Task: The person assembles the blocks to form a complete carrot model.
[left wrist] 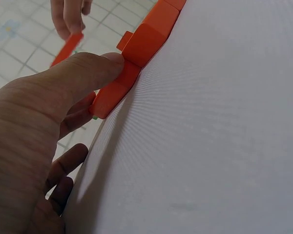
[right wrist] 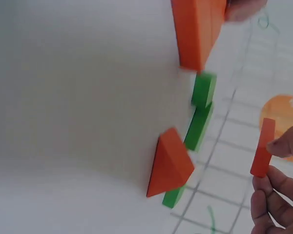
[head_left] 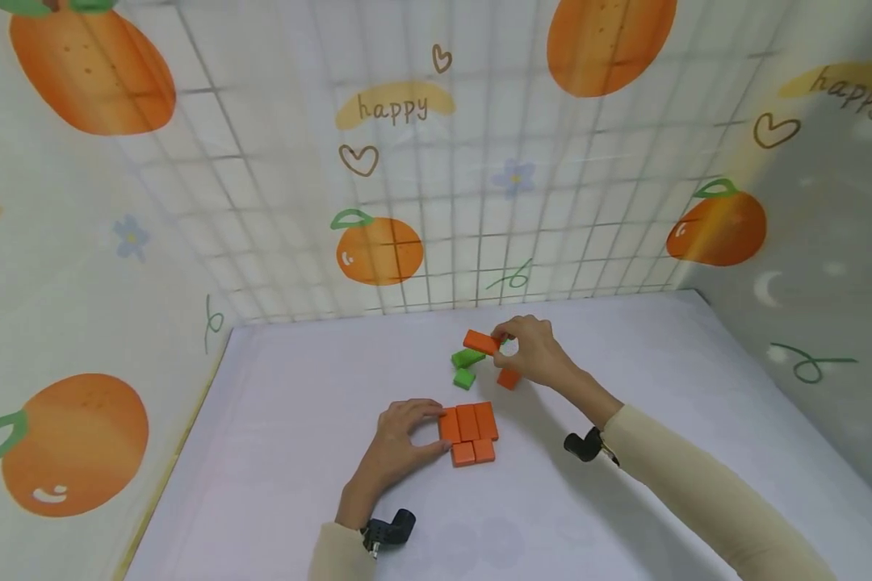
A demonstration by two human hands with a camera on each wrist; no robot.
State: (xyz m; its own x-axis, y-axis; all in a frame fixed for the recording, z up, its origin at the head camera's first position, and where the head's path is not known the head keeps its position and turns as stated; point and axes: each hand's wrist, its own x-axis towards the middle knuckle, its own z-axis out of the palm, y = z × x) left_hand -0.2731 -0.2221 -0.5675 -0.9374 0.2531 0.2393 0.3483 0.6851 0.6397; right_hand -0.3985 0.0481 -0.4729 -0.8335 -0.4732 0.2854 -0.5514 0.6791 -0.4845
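A flat cluster of orange blocks [head_left: 469,431] lies on the white table [head_left: 276,452]. My left hand [head_left: 401,440] rests beside it, thumb and fingertips touching its left edge; the thumb [left wrist: 83,73] presses an orange block [left wrist: 136,46]. My right hand [head_left: 532,349] holds a long orange block [head_left: 481,342] lifted above the table, pinched between thumb and fingers [right wrist: 278,195]; that orange block [right wrist: 261,147] hangs in the air. Below it lie two green blocks [head_left: 467,367] and an orange triangular block [head_left: 508,378], the triangle [right wrist: 170,163] beside the green pieces [right wrist: 199,119].
Walls with orange-fruit wallpaper [head_left: 378,250] close the table at the back, left and right. Bare white surface spreads to the left and front of the blocks.
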